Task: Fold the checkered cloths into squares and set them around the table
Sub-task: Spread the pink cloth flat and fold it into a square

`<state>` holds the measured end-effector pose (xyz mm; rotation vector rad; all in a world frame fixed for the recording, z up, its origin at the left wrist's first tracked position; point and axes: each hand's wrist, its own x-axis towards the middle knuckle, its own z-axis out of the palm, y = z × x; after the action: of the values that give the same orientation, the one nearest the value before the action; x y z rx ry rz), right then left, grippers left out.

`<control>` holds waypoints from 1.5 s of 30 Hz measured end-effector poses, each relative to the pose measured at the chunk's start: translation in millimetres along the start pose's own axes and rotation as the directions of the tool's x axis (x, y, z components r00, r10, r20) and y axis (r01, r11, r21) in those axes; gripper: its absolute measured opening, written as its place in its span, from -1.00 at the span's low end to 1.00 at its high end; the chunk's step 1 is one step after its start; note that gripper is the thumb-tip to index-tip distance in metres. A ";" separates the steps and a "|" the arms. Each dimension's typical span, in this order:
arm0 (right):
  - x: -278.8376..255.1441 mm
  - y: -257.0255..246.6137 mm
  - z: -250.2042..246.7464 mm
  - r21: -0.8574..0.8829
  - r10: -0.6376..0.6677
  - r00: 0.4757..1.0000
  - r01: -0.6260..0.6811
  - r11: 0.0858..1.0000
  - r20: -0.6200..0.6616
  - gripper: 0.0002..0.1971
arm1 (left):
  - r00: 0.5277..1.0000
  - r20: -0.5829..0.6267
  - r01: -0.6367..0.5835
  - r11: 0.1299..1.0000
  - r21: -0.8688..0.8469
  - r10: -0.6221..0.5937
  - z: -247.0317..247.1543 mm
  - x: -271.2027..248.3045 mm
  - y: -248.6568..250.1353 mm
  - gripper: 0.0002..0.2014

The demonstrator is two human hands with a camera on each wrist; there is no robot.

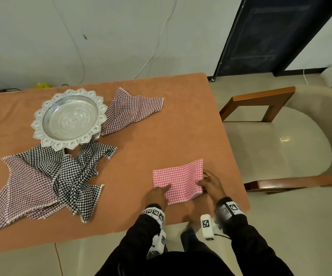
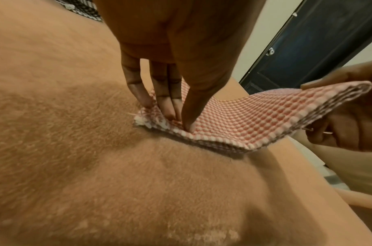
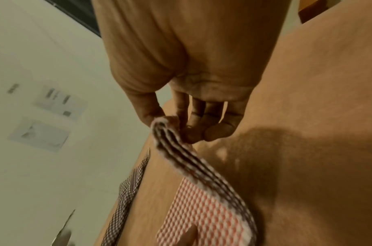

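Four checkered cloths on the surface (image 1: 161, 124), plus one silver tray (image 1: 69, 118): a pink-and-white cloth (image 1: 178, 180) folded into a thick rectangle near the front right edge; a maroon-checked cloth (image 1: 133, 110) lying loose just right of the tray; a black-and-white cloth (image 1: 75, 176) crumpled in front of the tray, overlapping a second maroon-checked cloth (image 1: 19, 194) at the front left. Left hand (image 1: 157, 196) with fingers (image 2: 166, 99) straight and close together, tips pressing the near left corner of the pink cloth down flat. Right hand (image 1: 210, 185) pinching the stacked right edge of the same cloth between thumb and curled fingers (image 3: 214, 131), lifting that edge clear of the surface so the fold curves upward. Several layers visible along the lifted edge, striped pink, white and dark. Cloth weave raised and waffle-like, small squares; frayed white threads at the pressed corner. Surface covered in a fuzzy, short-piled orange-brown fabric. Tray round, shiny embossed metal, with a scalloped petal-shaped rim. Beside the surface on the right, a cream upholstered chair (image 1: 280, 140) with wooden arms.
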<state>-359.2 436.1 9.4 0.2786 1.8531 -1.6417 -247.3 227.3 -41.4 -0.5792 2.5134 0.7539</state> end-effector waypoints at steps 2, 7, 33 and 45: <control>-4.4 -4.1 20.5 -0.061 -0.052 0.998 0.054 0.997 0.043 -0.44 | 1.000 -0.010 0.026 0.996 -0.081 -0.027 -3.0 2.5 -5.3 -0.46; 4.5 19.0 78.9 -0.221 -0.074 0.990 0.100 0.970 0.120 -0.29 | 0.983 -0.006 0.117 0.650 -0.751 -0.184 -12.5 1.6 -14.0 -0.69; -0.9 40.8 114.4 -0.883 -0.468 0.853 0.385 0.267 0.231 -0.37 | 0.930 -0.355 -0.054 0.991 0.123 0.095 -14.7 5.4 -11.8 -0.34; 47.1 88.3 119.6 -0.929 -0.356 0.881 0.361 0.081 0.311 -0.29 | 0.980 -0.167 -0.066 0.962 0.265 0.113 34.8 33.4 -35.6 -0.28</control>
<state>-309.2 328.4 -91.7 -0.8533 2.6943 -0.2614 -246.0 212.1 -99.4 -0.4623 2.7633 0.4066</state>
